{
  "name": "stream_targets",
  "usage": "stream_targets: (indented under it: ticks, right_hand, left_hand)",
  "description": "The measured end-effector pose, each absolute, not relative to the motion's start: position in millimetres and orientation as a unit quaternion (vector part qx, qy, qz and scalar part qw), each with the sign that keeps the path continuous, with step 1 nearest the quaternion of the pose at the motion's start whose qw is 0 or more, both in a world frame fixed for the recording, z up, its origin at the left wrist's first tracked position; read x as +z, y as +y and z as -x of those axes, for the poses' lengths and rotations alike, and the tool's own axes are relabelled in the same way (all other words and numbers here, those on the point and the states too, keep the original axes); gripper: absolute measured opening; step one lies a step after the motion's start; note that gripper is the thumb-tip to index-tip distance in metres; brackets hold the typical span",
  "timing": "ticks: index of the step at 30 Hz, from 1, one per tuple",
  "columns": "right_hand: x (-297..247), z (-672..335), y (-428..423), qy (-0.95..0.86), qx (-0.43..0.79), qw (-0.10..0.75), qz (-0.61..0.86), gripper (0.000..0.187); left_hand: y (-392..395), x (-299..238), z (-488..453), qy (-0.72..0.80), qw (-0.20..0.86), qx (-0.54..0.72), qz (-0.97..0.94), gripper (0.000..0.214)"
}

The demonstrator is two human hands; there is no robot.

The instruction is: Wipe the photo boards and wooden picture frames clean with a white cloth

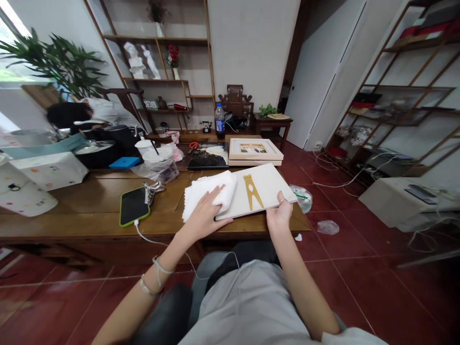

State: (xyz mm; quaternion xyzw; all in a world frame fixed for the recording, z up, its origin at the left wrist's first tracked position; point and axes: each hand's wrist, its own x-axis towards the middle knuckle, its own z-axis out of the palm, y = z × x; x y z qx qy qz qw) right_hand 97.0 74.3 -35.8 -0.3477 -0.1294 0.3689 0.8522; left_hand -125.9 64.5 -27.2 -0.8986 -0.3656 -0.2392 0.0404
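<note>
A white rectangular board (pixel 271 182), thin-edged like a stretched canvas, is tilted above the table's front edge. A mustard-yellow, long-legged bear figure (pixel 248 181) is on its face. My right hand (pixel 281 214) grips the board's lower right corner, thumb on top and fingers underneath. A folded white cloth (pixel 204 186) overlaps the board's left end. My left hand (pixel 205 216) holds this cloth, fingers over it and thumb stretched along the board's lower edge. How far the cloth reaches under the board is hidden.
Behind the board are a framed picture (pixel 254 154), a dark glossy panel (pixel 206 157) and a bottle (pixel 219 122). To the left lie a charging phone (pixel 134 207), a bagged cup (pixel 158 158) and a tissue box (pixel 53 170). Another person (pixel 111 112) leans at the table's far left.
</note>
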Motion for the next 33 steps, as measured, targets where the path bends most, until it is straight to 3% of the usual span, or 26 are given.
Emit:
stream_targets:
  ticks: [4,8,13,19,27,33]
  right_hand:
    - [-32,-113,70,-0.171,0.415,0.814,0.368,0.04]
    - [-30,-140,62,-0.296,0.421,0.72,0.465,0.038]
    - [-28,-166,52,-0.511,0.272,0.504,0.641,0.034]
    - [-22,-171,45,-0.623,0.145,0.303,0.706,0.04]
    - [-17,-169,53,-0.684,0.06,0.132,0.714,0.05]
    - [-12,-164,55,-0.706,0.029,0.073,0.704,0.059]
  left_hand:
    - [69,-29,131,-0.368,0.045,-0.237,0.898,0.038]
    - [74,-28,137,-0.365,0.043,-0.233,0.9,0.04]
    - [78,-28,143,-0.371,0.049,-0.237,0.896,0.039]
    - [82,-29,146,-0.382,0.047,-0.238,0.892,0.042]
    - [87,-31,148,-0.385,0.039,-0.219,0.896,0.042]
    - [87,-30,149,-0.388,0.04,-0.214,0.896,0.04]
